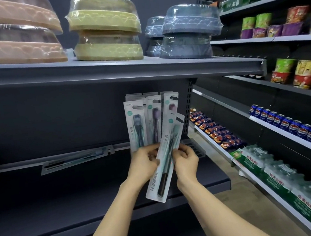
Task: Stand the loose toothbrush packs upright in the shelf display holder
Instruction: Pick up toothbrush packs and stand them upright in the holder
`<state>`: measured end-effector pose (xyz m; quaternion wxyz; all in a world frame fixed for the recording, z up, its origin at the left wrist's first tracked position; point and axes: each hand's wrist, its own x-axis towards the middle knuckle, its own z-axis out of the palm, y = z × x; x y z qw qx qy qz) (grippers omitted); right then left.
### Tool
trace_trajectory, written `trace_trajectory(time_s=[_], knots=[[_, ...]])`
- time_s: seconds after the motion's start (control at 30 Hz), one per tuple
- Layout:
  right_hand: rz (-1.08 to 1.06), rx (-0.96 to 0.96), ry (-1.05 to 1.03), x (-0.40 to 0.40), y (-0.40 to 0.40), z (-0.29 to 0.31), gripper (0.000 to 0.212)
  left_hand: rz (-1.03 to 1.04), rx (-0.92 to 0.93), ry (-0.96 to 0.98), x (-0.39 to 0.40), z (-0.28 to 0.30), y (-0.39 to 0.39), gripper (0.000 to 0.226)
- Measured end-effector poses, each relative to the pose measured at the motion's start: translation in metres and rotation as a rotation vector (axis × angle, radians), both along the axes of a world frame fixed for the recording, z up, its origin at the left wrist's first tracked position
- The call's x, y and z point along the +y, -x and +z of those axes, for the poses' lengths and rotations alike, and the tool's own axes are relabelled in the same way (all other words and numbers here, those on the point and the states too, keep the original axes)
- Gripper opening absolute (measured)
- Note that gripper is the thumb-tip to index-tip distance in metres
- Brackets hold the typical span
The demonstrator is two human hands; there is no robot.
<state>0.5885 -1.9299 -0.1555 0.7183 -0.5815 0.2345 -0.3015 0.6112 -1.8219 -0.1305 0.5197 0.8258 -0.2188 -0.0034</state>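
Dark shelf (100, 183): both hands (144, 164) grip tilted toothbrush pack (165, 156); upright packs (147, 119) behind, loose pack (77, 159) flat left.

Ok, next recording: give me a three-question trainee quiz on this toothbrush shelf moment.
1. True or false: the tilted toothbrush pack is gripped by both hands, left hand and right hand.
2. Where does the loose toothbrush pack lie? A) flat on the shelf, left of the hands B) on the top shelf C) among the blue cans
3. Fill in: the upright packs stand ___ the tilted one.

Key: 1 true; 2 A; 3 behind
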Motion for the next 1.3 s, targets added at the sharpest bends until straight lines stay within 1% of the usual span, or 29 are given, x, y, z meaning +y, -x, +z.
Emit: trace_trajectory(time_s=[0.2, 0.4, 0.63, 0.73, 0.8, 0.97, 1.1, 1.3], knots=[[0.060, -0.027, 0.012, -0.012, 0.006, -0.002, 0.027, 0.017, -0.005, 0.044, -0.018, -0.001, -0.003, 0.052], [0.181, -0.038, 0.108, -0.024, 0.009, -0.011, 0.019, 0.030, 0.010, 0.101, -0.031, -0.004, -0.010, 0.050], [0.250, 0.003, 0.224, -0.036, 0.002, -0.018, 0.034, 0.056, -0.032, 0.190, -0.045, -0.004, -0.013, 0.047], [0.238, 0.013, 0.252, -0.042, -0.003, -0.021, 0.037, 0.042, -0.040, 0.181, -0.049, -0.006, -0.014, 0.049], [0.222, 0.014, 0.266, -0.046, -0.005, -0.022, 0.033, 0.021, -0.040, 0.159, -0.051, -0.008, -0.016, 0.050], [0.127, 0.014, 0.310, -0.057, -0.010, -0.025, 0.034, -0.064, -0.084, 0.075, -0.059, -0.011, -0.020, 0.052], [0.071, 0.016, 0.344, -0.066, -0.012, -0.025, 0.034, -0.106, -0.057, 0.040, -0.068, -0.016, -0.022, 0.059], [0.016, 0.076, 0.426, -0.077, -0.018, -0.024, 0.036, -0.173, -0.001, 0.013, -0.076, -0.018, -0.027, 0.068]])
